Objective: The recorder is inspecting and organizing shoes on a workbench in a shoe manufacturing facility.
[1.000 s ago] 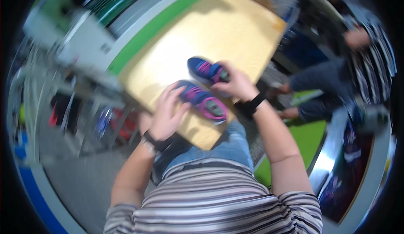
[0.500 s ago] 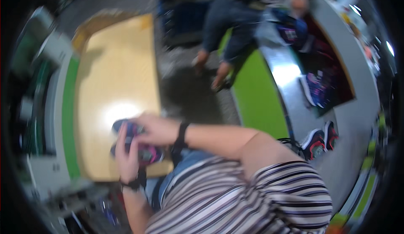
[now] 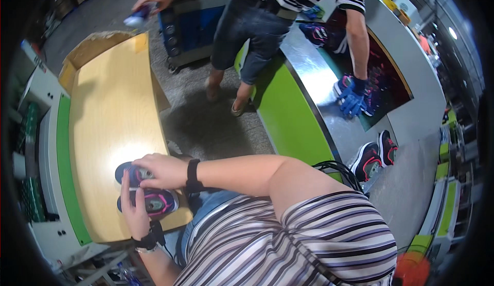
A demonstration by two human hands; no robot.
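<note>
Two dark blue sneakers with pink trim lie side by side at the near end of a pale wooden tabletop. My right hand (image 3: 160,170) reaches across from the right and rests over the far sneaker (image 3: 122,171), its fingers bent around the upper. From below, my left hand (image 3: 135,210) grips the toe of the near sneaker (image 3: 162,202), thumb set apart from the fingers. Its longer fingers stretch up to the far sneaker's toe. My hands cover part of both uppers.
The wooden tabletop (image 3: 110,106) runs away from me. Across the aisle, a co-worker (image 3: 262,15) reaches a blue-gloved hand (image 3: 353,99) onto sneakers by a dark red opening, and holds another shoe (image 3: 139,17) at far left. Black-and-red sneakers (image 3: 366,161) stand on grey metal at right.
The view has shifted and sharpened. Both of my hands stay on the sneakers. The co-worker's gloved hand has come down onto the sneakers; the other now shows at far left with a shoe.
</note>
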